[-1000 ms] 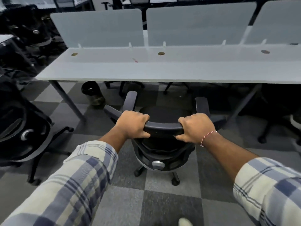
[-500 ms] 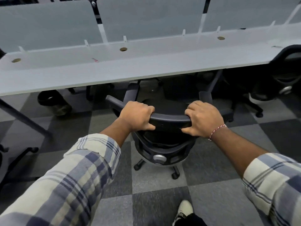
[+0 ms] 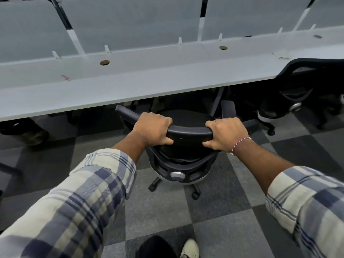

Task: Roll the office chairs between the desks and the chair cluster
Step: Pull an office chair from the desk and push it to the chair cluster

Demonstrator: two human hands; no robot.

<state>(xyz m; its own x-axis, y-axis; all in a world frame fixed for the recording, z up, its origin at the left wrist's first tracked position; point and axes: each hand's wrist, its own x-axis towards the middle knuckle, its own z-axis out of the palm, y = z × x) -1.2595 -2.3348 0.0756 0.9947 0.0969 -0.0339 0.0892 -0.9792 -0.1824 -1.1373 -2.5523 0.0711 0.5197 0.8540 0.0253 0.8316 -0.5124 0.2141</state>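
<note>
While both of the person's hands grip the curved top rail of the black office chair (image 3: 189,131), we see its seat pushed partly under the front edge of the long pale counter (image 3: 130,90). The left hand (image 3: 152,129) holds the left part of the rail and the right hand (image 3: 226,134) the right part, with a bare stretch of rail between them. On each hand the fingers (image 3: 165,121) lie pressed together and curled over the top of the rail, thumbs tucked beneath it. A red and white thread band (image 3: 241,144) circles the right wrist, and plaid sleeves (image 3: 89,198) are rolled up on both forearms.

We find the chair's castors standing on the grey checkered carpet floor (image 3: 219,211), its two armrests pointing toward the counter. To the right, a second chair (image 3: 305,86) with a mesh back sits close against the same counter, well apart from the held one. Frosted screens (image 3: 130,21) rise along the counter's far side, and round cable holes (image 3: 104,62) dot its top. A dark bin (image 3: 24,131), blurred, stands under the counter at the left. A pale shoe (image 3: 189,248) shows at the bottom edge.
</note>
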